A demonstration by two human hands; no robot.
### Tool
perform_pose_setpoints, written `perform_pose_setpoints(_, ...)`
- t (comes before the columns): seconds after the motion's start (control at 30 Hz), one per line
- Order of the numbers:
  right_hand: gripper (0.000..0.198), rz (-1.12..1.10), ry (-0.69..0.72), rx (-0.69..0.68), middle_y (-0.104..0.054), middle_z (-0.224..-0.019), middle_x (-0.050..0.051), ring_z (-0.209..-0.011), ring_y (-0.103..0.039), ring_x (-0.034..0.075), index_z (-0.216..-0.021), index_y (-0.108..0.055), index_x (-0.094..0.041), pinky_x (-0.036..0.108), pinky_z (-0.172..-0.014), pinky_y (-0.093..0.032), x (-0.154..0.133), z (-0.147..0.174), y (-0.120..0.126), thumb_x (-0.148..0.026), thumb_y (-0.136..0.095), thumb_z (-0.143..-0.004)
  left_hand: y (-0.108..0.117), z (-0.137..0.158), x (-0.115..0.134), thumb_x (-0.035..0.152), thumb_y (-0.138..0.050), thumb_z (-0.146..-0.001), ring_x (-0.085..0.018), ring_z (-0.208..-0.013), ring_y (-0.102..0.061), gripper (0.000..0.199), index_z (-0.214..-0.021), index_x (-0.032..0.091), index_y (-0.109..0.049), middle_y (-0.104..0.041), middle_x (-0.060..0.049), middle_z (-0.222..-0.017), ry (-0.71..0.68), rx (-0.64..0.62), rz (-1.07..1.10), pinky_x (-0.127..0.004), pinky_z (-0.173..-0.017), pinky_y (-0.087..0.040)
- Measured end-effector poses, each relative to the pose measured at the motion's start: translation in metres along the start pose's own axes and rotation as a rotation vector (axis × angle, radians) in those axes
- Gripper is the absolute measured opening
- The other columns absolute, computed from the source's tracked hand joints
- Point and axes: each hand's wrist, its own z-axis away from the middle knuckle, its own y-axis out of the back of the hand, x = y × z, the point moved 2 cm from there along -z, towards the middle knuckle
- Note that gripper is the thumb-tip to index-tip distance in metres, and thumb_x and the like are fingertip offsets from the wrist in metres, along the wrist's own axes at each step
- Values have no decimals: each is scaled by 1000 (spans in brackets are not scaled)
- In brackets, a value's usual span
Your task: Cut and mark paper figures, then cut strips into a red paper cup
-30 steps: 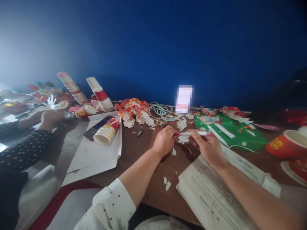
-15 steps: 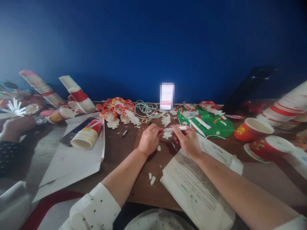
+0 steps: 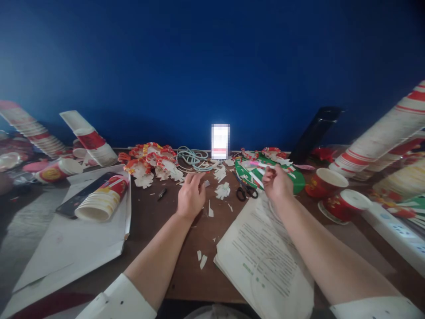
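My left hand (image 3: 192,195) rests low over the brown table, its fingers loosely bent and apart. Just beyond its fingertips is a small pale piece (image 3: 206,183); whether they touch I cannot make out. Closed on a white marker (image 3: 260,171), my right hand (image 3: 279,182) hovers above the near part of a green round board (image 3: 297,180). A pink part shows near the marker's far end. Black-handled scissors (image 3: 246,192) lie left of that hand. White paper cutouts (image 3: 222,190) and scraps are scattered between my hands.
A printed paper bag (image 3: 262,248) lies under my right forearm. Red paper cups (image 3: 327,182) and a power strip (image 3: 395,230) stand to the right. At left, a phone (image 3: 79,197) and stacked cups (image 3: 101,199) rest on white cardboard (image 3: 66,248). Red-and-white paper crafts (image 3: 152,161) pile up behind.
My hands have parted: the left has drawn away leftward from the marker, while the right has carried it right and toward the green board. The scissors have come into sight. The view has shifted right.
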Motion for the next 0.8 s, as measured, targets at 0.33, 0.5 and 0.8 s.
perform_pose_setpoints(0.33, 36, 461, 292, 63, -66, -95, 2, -54, -56, 10, -105, -54, -20, 21, -44, -41, -4, -27, 18, -23, -64, -70, 1, -3, -3, 17, -49, -84, -18, -95, -61, 29, -108, 21, -64, -62, -6, -106, 92, 29, -2, -28, -84, -49)
perform_pose_setpoints(0.5, 30, 1392, 526, -122, -70, -98, 8, -88, -65, 25, -104, -64, -21, 36, -76, -48, -18, -18, 19, -34, -53, -79, 4, -5, -9, 16, -47, -84, -18, -91, -62, 29, -103, 21, -67, -63, -6, -104, 180, 55, -37, -29, -83, -48)
perform_pose_setpoints(0.8, 30, 1980, 384, -372, -69, -105, 10, -94, -64, 29, -99, -68, -24, 34, -65, -43, -11, -9, 14, -43, -53, -80, -2, -3, -11, 15, -48, -82, -19, -94, -60, 26, -96, 21, -69, -65, -5, -99, 173, -53, -106, -29, -84, -48)
